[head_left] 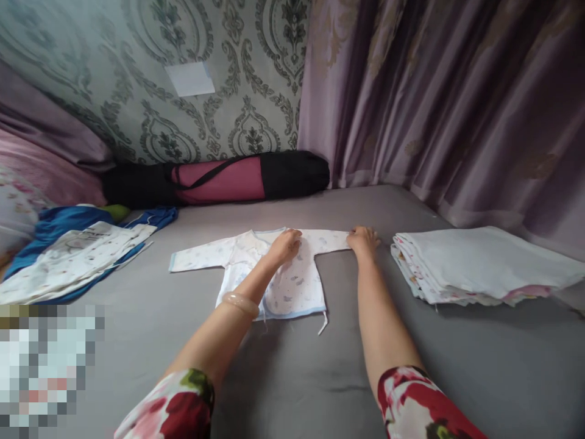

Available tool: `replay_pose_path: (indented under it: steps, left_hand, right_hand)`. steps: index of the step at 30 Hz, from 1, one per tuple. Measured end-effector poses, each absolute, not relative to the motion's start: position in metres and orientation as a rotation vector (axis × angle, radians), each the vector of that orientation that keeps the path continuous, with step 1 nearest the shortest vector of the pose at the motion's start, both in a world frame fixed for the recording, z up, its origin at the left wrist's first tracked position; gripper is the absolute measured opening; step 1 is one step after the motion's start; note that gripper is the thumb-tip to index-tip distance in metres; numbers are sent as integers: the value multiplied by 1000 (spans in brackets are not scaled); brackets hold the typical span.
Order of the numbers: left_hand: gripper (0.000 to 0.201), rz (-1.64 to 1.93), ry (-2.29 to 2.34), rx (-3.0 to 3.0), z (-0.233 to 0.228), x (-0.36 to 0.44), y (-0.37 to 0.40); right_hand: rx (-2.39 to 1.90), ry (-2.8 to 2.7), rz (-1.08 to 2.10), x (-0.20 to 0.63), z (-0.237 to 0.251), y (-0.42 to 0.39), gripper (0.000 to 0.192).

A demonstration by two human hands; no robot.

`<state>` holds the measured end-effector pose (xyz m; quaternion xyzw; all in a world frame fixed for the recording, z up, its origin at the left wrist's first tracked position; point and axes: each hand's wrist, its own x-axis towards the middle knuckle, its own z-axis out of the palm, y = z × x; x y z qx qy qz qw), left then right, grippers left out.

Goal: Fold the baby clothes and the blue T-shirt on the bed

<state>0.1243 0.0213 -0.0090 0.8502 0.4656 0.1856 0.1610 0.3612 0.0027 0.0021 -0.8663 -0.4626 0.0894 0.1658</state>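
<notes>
Filling the lower two thirds of the frame: a grey bed surface [320, 378], smooth and mostly bare. Across the upper right, heavy mauve curtains [457, 91] hanging in deep folds down to the bed's edge. Upper left and centre, grey-green damask wallpaper [137, 61] with a pale rectangle stuck to it. Along the foot of the wall, centre frame, a long black and maroon roll bag [219, 180] lying on its side. At middle right, a neat stack of folded cloths [479, 265], white on top, patterned edges showing, just beside the right wrist. At middle left, a loose heap of blue and printed white clothes [73, 256], well apart from the hands. Nothing lying between the hands and the garment.

In the centre of the frame, spread flat on the bed: a small white baby shirt [292, 280], long-sleeved, faintly printed, trimmed in pale blue, both sleeves stretched outward, a thin tie dangling at the lower right hem.

Left hand [284, 246] resting palm-down on the chest near the neckline, fingers together, pressing flat. Right hand [364, 240] at the cuff of the right-side sleeve, fingers curled down onto the cloth; whether pinching or merely pressing cannot be told.
</notes>
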Motion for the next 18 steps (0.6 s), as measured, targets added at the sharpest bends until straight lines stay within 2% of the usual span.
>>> replay_pose_path:
  steps: [8,18]
  left_hand:
    - [35,458,1235,2548,-23,127,34]
    - [51,268,1350,2473,-14,129,29]
  right_hand:
    - [-2487,-1259,243,365,1,4,35]
    - [-2394,-1287,333,370,12,5,32]
